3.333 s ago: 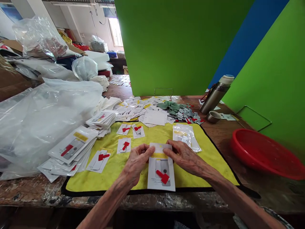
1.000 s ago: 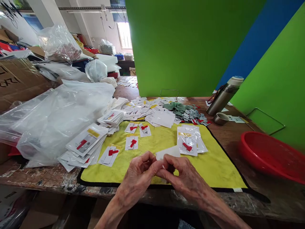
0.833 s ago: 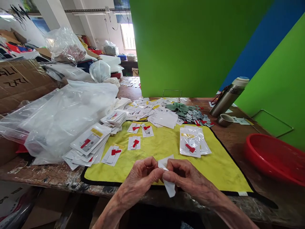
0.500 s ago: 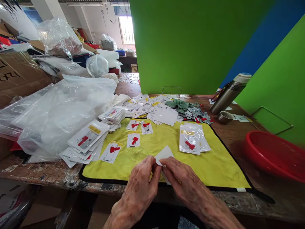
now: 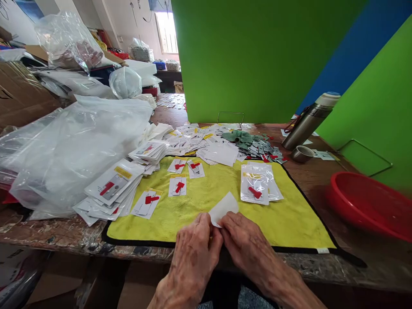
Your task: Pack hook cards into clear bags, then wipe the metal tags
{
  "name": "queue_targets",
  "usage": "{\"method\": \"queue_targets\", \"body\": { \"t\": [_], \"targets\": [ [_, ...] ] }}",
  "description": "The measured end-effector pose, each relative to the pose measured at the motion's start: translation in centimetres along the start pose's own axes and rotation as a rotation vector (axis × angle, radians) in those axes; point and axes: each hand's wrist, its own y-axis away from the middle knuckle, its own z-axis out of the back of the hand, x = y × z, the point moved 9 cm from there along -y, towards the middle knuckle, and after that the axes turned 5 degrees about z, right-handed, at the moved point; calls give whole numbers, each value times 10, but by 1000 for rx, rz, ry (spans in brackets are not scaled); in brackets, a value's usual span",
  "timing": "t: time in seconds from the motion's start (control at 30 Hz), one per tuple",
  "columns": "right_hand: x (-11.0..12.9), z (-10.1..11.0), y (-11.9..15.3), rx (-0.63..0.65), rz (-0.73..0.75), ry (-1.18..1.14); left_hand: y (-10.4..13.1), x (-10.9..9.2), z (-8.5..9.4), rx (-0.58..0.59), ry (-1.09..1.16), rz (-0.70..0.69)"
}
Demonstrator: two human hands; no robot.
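Observation:
A small blank white paper piece (image 5: 224, 207) is pinched between my two hands, above the near edge of the yellow cloth (image 5: 206, 189). My left hand (image 5: 197, 244) grips its lower left corner, and my right hand (image 5: 246, 244) closes on its lower right side. The fingertips of both hands nearly meet. On the cloth's left part lie several cards with red pieces, one of them the card (image 5: 147, 204) nearest me. To the right, clear packets (image 5: 255, 184) holding cards and a red piece are stacked.
Packed cards (image 5: 109, 182) and big plastic bags (image 5: 71, 146) fill the left. Loose cards (image 5: 189, 139), a green cloth (image 5: 240, 138) and grey pieces (image 5: 262, 149) lie behind. A steel flask (image 5: 307, 124), cup (image 5: 301, 153) and red basin (image 5: 363, 206) stand right.
The white paper has turned between my fingers, and its lower part no longer shows below them. My hands have come closer together. The view has shifted slightly.

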Motion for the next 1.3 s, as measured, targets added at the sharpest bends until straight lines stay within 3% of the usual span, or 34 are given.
{"method": "queue_targets", "body": {
  "t": [0.1,0.17,0.3,0.37,0.47,0.57,0.63,0.73,0.8,0.9,1.03,1.13,1.23,1.3],
  "targets": [
    [-10,-1,-3,-9,-76,56,1,-5,-2,-20,-49,-31],
    [-20,0,-9,19,-175,-53,-3,-4,-1,-11,3,-10],
    [-25,-18,-15,331,-331,-496,-10,-2,1,35,160,84],
    [-27,-23,-13,467,-372,-540,-11,-1,-2,95,236,122],
    [-45,-12,-12,417,-463,-532,-13,9,-6,184,406,208],
    [-53,-4,-5,362,-627,-843,-19,35,-2,172,664,393],
    [-48,-2,-1,364,-722,-1086,-19,47,-13,285,931,542],
    [-39,0,3,361,-795,-1283,-8,37,-38,611,1319,681],
    [-33,-4,6,398,-804,-1370,-1,31,-45,694,1413,725],
    [-34,-12,8,428,-761,-1331,1,34,-46,622,1342,682],
    [-55,-12,7,342,-731,-1003,-3,40,-41,532,1205,565],
    [-56,-20,8,345,-785,-1061,-3,48,-40,541,1067,534],
    [-50,-29,4,397,-751,-1062,-15,54,-7,208,628,322],
    [-45,-32,0,414,-694,-1039,-17,34,13,42,351,74]
  ]
}}
